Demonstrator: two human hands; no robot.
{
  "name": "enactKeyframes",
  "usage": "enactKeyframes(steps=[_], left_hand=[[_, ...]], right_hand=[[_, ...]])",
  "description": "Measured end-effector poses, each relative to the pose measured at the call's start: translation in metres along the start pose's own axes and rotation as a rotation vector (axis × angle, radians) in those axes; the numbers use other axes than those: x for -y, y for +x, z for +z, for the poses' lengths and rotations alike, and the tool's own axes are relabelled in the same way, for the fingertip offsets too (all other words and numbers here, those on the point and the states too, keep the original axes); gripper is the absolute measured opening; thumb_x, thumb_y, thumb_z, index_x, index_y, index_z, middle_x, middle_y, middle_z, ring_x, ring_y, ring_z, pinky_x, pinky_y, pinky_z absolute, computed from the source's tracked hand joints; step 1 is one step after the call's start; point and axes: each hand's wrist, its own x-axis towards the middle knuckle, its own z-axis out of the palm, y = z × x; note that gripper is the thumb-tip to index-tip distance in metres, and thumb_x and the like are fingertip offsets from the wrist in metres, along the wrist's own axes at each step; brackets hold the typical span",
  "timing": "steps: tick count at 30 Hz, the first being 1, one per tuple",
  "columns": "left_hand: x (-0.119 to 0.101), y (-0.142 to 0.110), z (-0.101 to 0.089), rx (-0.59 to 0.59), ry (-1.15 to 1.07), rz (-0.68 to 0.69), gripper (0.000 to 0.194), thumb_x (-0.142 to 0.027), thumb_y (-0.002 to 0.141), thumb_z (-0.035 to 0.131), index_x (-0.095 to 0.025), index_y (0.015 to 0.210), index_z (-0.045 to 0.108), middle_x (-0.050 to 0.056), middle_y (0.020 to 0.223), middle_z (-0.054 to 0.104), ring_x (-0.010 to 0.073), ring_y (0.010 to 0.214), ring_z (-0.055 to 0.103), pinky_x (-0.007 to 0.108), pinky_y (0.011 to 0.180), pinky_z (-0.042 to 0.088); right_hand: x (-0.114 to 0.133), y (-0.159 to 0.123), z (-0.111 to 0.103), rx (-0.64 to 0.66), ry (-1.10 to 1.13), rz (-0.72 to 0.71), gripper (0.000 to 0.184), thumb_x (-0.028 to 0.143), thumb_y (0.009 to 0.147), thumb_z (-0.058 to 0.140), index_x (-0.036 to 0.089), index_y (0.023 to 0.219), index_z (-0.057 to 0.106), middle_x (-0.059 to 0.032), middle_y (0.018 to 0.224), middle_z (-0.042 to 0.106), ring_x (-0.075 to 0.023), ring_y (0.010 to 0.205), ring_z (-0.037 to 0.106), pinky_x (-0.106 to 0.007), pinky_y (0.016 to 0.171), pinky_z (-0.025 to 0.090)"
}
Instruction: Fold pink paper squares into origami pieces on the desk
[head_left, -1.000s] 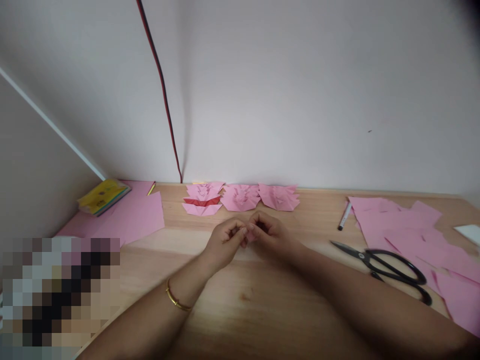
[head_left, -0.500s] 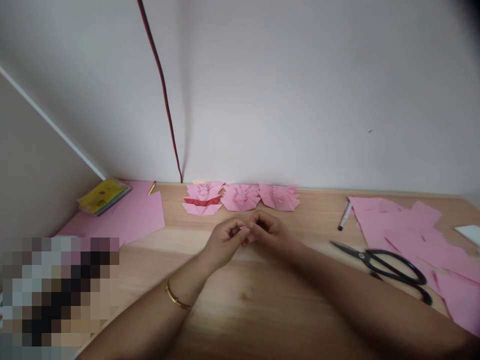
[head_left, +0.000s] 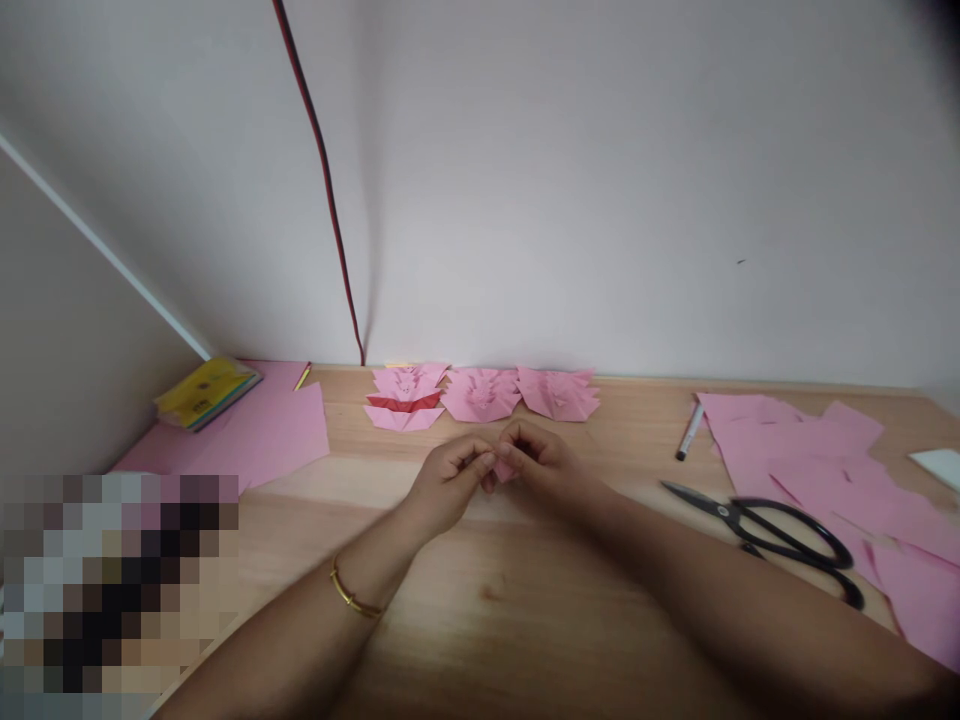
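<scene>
A small folded piece of pink paper (head_left: 505, 469) is pinched between my two hands, over the middle of the wooden table. My left hand (head_left: 452, 487) is closed on its left side, with a gold bangle at the wrist. From the right, my right hand (head_left: 546, 467) grips the same paper with thumb and fingers; most of the paper is hidden behind them. Just beyond my hands, folded pink paper pieces lie in three overlapping stacks: a left stack (head_left: 405, 412) with one red piece among the pink, a middle stack (head_left: 481, 396) and a right stack (head_left: 559, 396).
Black-handled scissors (head_left: 780, 535) lie to the right, beside loose pink sheets (head_left: 795, 450) and a marker (head_left: 689, 432). At the far left, a yellow packet (head_left: 206, 392) rests on pink paper (head_left: 289, 430) near a pencil (head_left: 303, 376). A red-black cable (head_left: 330, 190) hangs down the wall.
My fingers have shifted slightly around the folded paper, and a little less of it shows near my left fingertips. Everything else on the table stays put.
</scene>
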Motion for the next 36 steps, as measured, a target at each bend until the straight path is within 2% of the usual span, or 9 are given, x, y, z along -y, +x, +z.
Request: enactKeyframes(steps=[3,10,17,36], left_hand=[[-0.0020,-0.0001,0.0002,-0.007,0.007,-0.006,0.028,-0.037,0.087,0.052,-0.015,0.072,0.062,0.001,0.064,0.057,0.0111,0.062,0.052,0.023,0.063,0.041],[-0.0016,-0.0014,0.0014,-0.005,-0.008,-0.046,0.026,-0.036,0.085,0.054,-0.013,0.074,0.061,0.002,0.069,0.060,0.0099,0.062,0.052,0.023,0.061,0.040],[0.0030,-0.0013,0.0003,-0.004,-0.011,-0.058,0.025,-0.036,0.085,0.054,-0.014,0.076,0.061,0.003,0.071,0.061,0.0099,0.062,0.053,0.023,0.061,0.041],[0.0001,-0.0016,0.0011,-0.021,0.017,-0.066,0.026,-0.037,0.084,0.055,-0.014,0.074,0.061,0.002,0.068,0.060,0.0100,0.061,0.053,0.022,0.060,0.041]], right_hand=[[0.0007,0.0002,0.0011,-0.030,0.013,0.029,0.032,0.045,0.088,0.050,0.018,0.071,0.047,0.0003,0.067,0.054,-0.0117,0.064,0.051,-0.025,0.060,0.040],[0.0010,-0.0007,0.0030,0.025,0.036,0.025,0.030,0.045,0.088,0.049,0.019,0.074,0.048,-0.0009,0.067,0.059,-0.0135,0.066,0.056,-0.026,0.061,0.042],[0.0021,-0.0011,0.0035,-0.003,0.027,0.037,0.032,0.050,0.085,0.051,0.020,0.072,0.049,-0.0017,0.067,0.061,-0.0149,0.067,0.058,-0.028,0.062,0.044],[0.0019,-0.0012,0.0035,0.014,0.021,0.036,0.027,0.041,0.088,0.050,0.019,0.073,0.048,-0.0010,0.067,0.059,-0.0129,0.065,0.056,-0.026,0.061,0.042]])
